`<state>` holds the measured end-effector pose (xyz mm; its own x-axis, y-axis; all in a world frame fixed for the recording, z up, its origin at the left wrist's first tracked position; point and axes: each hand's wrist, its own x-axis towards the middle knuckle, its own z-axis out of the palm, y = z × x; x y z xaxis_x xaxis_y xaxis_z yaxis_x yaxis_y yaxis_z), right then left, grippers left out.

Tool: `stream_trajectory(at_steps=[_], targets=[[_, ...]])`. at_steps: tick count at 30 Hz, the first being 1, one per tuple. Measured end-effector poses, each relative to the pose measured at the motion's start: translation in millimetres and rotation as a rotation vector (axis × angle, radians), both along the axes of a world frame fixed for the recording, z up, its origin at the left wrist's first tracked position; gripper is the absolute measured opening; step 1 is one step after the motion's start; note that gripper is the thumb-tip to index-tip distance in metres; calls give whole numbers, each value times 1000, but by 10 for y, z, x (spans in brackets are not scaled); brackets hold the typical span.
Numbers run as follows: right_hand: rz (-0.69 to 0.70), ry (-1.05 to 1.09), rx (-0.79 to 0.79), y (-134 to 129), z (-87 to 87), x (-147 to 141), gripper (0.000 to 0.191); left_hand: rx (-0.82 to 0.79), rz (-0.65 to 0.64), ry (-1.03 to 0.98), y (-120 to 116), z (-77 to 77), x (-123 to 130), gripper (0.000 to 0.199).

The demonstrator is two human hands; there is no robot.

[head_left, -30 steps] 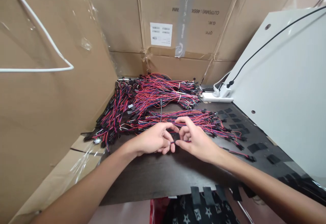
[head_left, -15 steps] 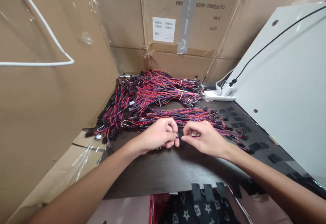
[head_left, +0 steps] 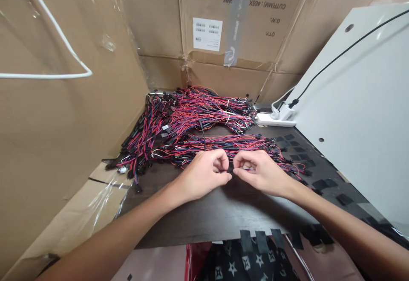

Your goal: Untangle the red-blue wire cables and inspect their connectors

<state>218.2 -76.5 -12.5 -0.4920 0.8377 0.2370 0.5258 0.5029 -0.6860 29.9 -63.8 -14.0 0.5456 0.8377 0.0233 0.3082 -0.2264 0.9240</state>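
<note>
My left hand (head_left: 211, 173) is closed in a pinch above the dark tabletop, thumb and forefinger pressed together. My right hand (head_left: 260, 173) faces it, also pinched, a small gap away. Both grip thin wires, which are mostly hidden by the fingers; a bit of dark wire shows in the right palm. From behind my left hand a black cable (head_left: 203, 134) sticks up; where it ends below is hidden. Just beyond my hands lies a row of red and blue wire harnesses (head_left: 220, 142) with black sleeves and connectors.
More tied bundles of wire harnesses (head_left: 204, 112) are piled behind, with others heaped at left (head_left: 143, 131). A white power strip (head_left: 276, 120) with plugs stands at back right. Black tape pieces (head_left: 324, 183) stick to the table's right side and front edge. Cardboard (head_left: 159, 72) and a white panel (head_left: 358, 102) wall the table.
My left hand has turned, its thumb now reaching right toward my right fingertips. The red and blue wire seen between the hands is now mostly covered. The view has shifted slightly.
</note>
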Motion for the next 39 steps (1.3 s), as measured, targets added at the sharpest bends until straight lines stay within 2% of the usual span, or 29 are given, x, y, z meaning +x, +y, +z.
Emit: stream_trajectory(at_steps=[4, 10, 15, 19, 23, 27, 32, 35, 39], targets=[[-33, 20, -68, 14, 8, -8, 7, 149, 23, 40, -18, 6, 20, 5], [-32, 41, -126, 36, 22, -27, 7, 358, 40, 100, -15, 4, 3, 11], [-24, 25, -197, 37, 47, -35, 7, 606, -29, 128, -3, -52, -23, 16], [27, -38, -103, 45, 94, -41, 9, 710, -90, 202, -14, -93, -37, 24], [97, -58, 46, 59, 155, -63, 11, 570, -56, 236, -32, -23, -35, 23], [164, -83, 261, 39, 159, -71, 13, 247, -30, 147, -6, 93, -39, 23], [237, -501, 622, -35, 78, -18, 23, -140, -59, -30, 56, 118, -48, 14], [214, -578, 744, -53, 43, 0, 22, -223, -50, -66, 66, 92, -43, 12], [202, -545, 786, -34, 18, -3, 27, -232, -38, -116, 53, 65, -23, 13]])
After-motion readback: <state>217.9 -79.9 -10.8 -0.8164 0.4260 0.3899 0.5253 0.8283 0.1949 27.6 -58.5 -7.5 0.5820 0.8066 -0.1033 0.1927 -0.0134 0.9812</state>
